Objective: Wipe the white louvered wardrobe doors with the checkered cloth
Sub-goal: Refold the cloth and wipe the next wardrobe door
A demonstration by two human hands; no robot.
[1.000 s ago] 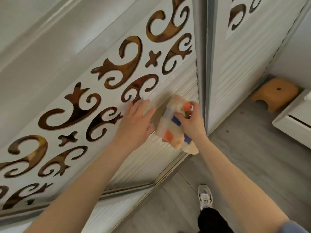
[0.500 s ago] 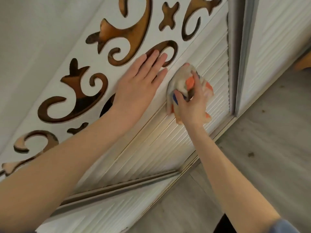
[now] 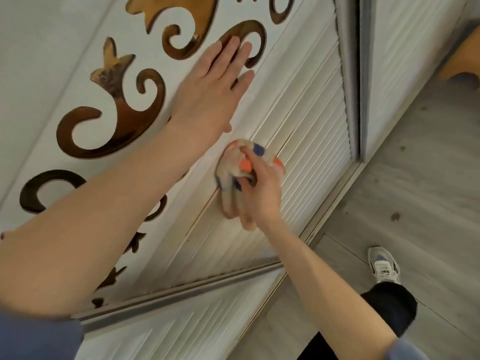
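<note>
The white wardrobe door fills the view at a slant; its louvered lower panel (image 3: 311, 131) runs below a band of brown scroll cut-outs (image 3: 109, 131). My right hand (image 3: 259, 193) is shut on the bunched checkered cloth (image 3: 233, 162), cream with orange and blue squares, and presses it against the top edge of the slats. Flat on the door above it rests my left hand (image 3: 210, 89), fingers spread over a scroll cut-out, holding nothing.
A second louvered door (image 3: 400, 61) stands to the right behind a grey frame post (image 3: 348, 74). Another louvered panel (image 3: 181, 328) lies lower left. Grey wood floor (image 3: 415, 203) on the right, my shoe (image 3: 384, 266) on it, and a wooden stool (image 3: 462, 63) at the far right.
My right hand has slid the cloth down and left along the slats, away from the frame post. My left hand stays flat on the scroll band. The view has tilted; my shoe shows again.
</note>
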